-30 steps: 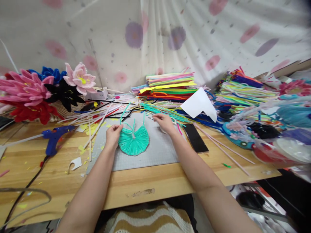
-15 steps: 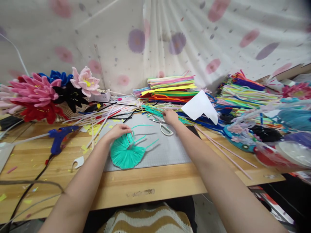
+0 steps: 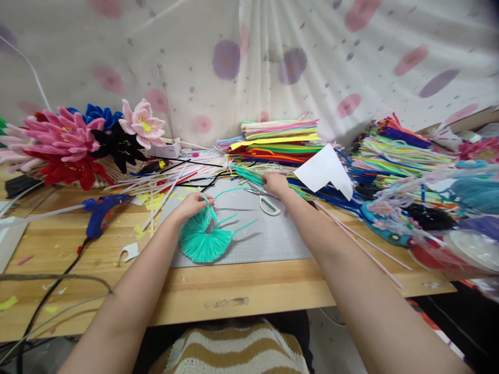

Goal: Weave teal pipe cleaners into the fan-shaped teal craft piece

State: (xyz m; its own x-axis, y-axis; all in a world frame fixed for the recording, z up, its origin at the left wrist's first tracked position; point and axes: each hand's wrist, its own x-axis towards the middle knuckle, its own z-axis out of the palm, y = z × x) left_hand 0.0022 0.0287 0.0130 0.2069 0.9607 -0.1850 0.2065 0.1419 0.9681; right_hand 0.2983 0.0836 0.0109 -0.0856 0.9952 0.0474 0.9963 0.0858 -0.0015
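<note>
My left hand (image 3: 197,204) pinches the upper edge of a turquoise fan-shaped piece made of pipe cleaners (image 3: 208,243). A few loose stems stick out from its right side. Beyond it, my right hand (image 3: 275,184) is closed at a bunch of turquoise pipe cleaners (image 3: 246,174); its fingertips are partly hidden, and what they hold I cannot make out for certain. Scissors (image 3: 268,204) with pale handles lie just below the right hand on the grey cutting mat (image 3: 268,241).
Behind are stacks of coloured pipe cleaners (image 3: 278,137) and a cut white card (image 3: 325,169). At left stand fuzzy flowers (image 3: 66,137) and a blue glue gun (image 3: 97,213) with its cord. A plastic-wrapped spool (image 3: 471,246) sits at right.
The camera view has shifted slightly. The turquoise fan has turned a little in my left hand, and a stem now loops above the fingers. My right hand stays by the turquoise bunch.
</note>
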